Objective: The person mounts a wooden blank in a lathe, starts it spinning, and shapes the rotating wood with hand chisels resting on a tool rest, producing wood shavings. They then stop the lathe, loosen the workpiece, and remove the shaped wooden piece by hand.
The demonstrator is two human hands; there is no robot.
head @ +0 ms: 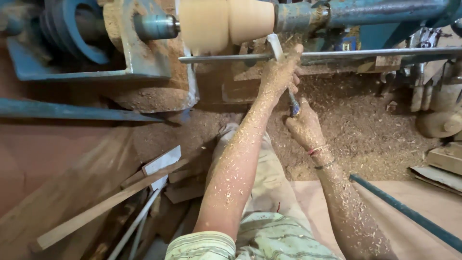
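- So the pale round wooden blank (226,21) is mounted up top in the blue-painted metal lathe (120,58), held between the steel spindle nose (156,26) on one side and the blue tailstock end (298,17) on the other.
- Already looks well past rough: surface is smooth and rounded, and there's a clear groove or step cut around it near the middle. Can't tell from the blur whether it's spinning.
- The long metal turning chisel (278,48) lies across the thin steel tool-rest bar (337,54) with its pale blade tip right at the underside of the blank, just by that groove.
- Left hand (279,74) is wrapped tight round the chisel shaft right at the rest, fingers curled shut on it.
- Right hand (304,127) sits lower down, closed around the chisel's bluish handle end.
- Both forearms are coated in shavings, and there's a deep bed of brown sawdust (356,130) under the lathe, so I'd guess plenty of wood has come off already.
- My take: bulk shaping is done, what's left is refining the groove and profile on the tailstock half, plus finishing and taking it off the lathe.
- Loose timber offcuts (144,178) are piled lower left, untouched.
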